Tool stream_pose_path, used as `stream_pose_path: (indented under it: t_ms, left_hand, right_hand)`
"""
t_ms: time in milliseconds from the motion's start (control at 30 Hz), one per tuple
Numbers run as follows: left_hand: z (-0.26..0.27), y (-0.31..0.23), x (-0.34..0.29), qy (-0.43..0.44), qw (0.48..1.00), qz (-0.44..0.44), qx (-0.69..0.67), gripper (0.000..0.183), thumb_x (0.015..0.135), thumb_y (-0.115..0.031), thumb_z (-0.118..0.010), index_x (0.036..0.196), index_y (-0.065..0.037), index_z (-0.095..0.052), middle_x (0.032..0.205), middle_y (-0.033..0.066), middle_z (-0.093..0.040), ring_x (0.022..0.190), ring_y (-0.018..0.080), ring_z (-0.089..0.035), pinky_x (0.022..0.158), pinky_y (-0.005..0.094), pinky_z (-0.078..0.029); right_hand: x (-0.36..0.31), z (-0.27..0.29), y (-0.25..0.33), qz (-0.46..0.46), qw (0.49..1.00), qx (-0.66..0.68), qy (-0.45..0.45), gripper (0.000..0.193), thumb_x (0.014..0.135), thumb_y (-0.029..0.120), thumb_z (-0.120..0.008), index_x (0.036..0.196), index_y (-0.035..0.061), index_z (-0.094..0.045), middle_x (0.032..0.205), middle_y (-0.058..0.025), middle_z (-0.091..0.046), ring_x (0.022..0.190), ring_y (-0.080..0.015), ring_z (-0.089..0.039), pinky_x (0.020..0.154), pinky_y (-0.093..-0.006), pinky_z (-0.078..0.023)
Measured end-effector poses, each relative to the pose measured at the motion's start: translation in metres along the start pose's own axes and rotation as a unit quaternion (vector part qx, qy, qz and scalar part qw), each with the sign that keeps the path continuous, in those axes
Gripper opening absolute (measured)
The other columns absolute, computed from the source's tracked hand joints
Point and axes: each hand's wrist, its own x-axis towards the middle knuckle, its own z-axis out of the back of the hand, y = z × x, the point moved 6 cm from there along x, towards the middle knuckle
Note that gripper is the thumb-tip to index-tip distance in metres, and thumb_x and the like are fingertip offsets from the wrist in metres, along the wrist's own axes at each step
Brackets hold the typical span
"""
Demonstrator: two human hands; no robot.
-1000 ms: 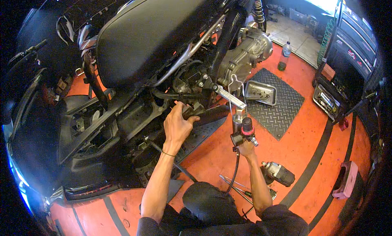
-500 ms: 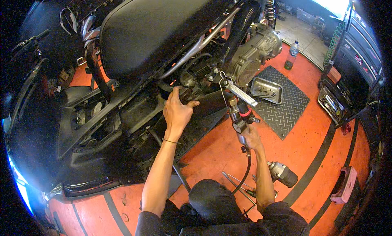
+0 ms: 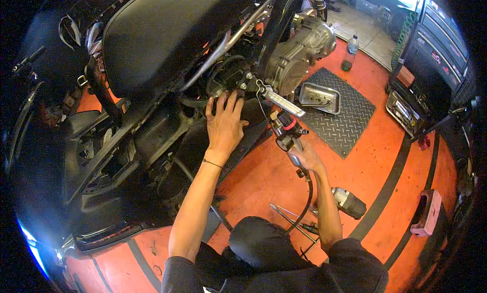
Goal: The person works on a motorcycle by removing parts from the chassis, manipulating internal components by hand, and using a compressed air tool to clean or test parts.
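Observation:
My left hand is in the frame of a partly stripped scooter, fingers spread and tips reaching among dark parts beside the engine. What the fingertips touch is hard to make out. In my right hand is a hose-fed air tool with a grey handle, a red ring and a brass fitting. A black hose runs down from its handle. Close above it, a silver kickstart-like lever sticks out near the metal engine casing.
A metal tray with small parts rests on a black tread-plate mat. An impact wrench and long thin tools lie on the orange floor near my right forearm. A plastic bottle stands beyond, left of a tool cabinet.
My left hand has turned, its fingers now spread and reaching forward into the scooter rather than pinched to one side. The whole view has shifted slightly; my right hand still holds the tool.

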Motion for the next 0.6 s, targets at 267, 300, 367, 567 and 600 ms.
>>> stream_pose_path:
  t_ms: [267, 300, 367, 567, 600]
  left_hand:
    - [0.008, -0.004, -0.010, 0.015, 1.000, -0.016, -0.017, 0.066, 0.070, -0.022, -0.073, 0.130, -0.010, -0.046, 0.143, 0.0059, -0.037, 0.135, 0.0243, -0.030, 0.111, 0.0492, -0.015]
    - [0.016, -0.007, -0.010, 0.001, 0.998, -0.029, -0.046, 0.062, 0.074, -0.018, -0.070, 0.130, -0.011, -0.046, 0.143, 0.0059, -0.038, 0.134, 0.0236, -0.030, 0.111, 0.0465, -0.015]
    - [0.028, -0.018, -0.011, -0.004, 0.997, -0.046, -0.066, 0.057, 0.075, -0.015, -0.068, 0.128, -0.011, -0.048, 0.142, 0.0076, -0.039, 0.133, 0.0248, -0.033, 0.109, 0.0478, -0.019]
    - [0.070, -0.015, -0.064, 0.003, 0.988, -0.002, -0.157, 0.040, 0.081, -0.007, -0.064, 0.120, -0.004, -0.055, 0.130, 0.0150, -0.051, 0.120, 0.0314, -0.048, 0.104, 0.0402, -0.032]
    - [0.068, -0.012, -0.082, 0.019, 0.982, 0.005, -0.187, 0.038, 0.082, -0.005, -0.063, 0.119, -0.002, -0.055, 0.128, 0.0159, -0.052, 0.117, 0.0307, -0.050, 0.101, 0.0395, -0.035]
  right_hand:
    - [0.001, -0.038, 0.001, -0.090, 0.995, -0.015, 0.041, 0.026, 0.083, 0.026, -0.061, 0.100, 0.0065, -0.061, 0.069, -0.0031, -0.059, 0.059, -0.0130, -0.056, 0.053, -0.0307, -0.046]
    - [0.004, -0.040, 0.010, -0.031, 0.998, 0.049, 0.033, 0.025, 0.084, 0.025, -0.060, 0.102, 0.0074, -0.059, 0.069, -0.0011, -0.057, 0.057, -0.0110, -0.054, 0.052, -0.0285, -0.046]
    - [0.016, -0.041, -0.010, -0.031, 0.989, 0.133, 0.065, 0.027, 0.086, 0.023, -0.056, 0.109, 0.0082, -0.055, 0.070, 0.0022, -0.053, 0.061, -0.0071, -0.051, 0.053, -0.0251, -0.043]
    - [-0.026, -0.039, -0.042, 0.045, 0.986, -0.003, -0.163, 0.034, 0.083, 0.019, -0.064, 0.110, -0.0006, -0.057, 0.098, -0.0170, -0.064, 0.090, -0.0261, -0.063, 0.080, -0.0377, -0.049]
    - [-0.064, -0.042, -0.066, -0.012, 0.993, -0.016, -0.116, 0.032, 0.084, 0.019, -0.063, 0.108, -0.0006, -0.057, 0.099, -0.0178, -0.064, 0.091, -0.0262, -0.062, 0.080, -0.0378, -0.049]
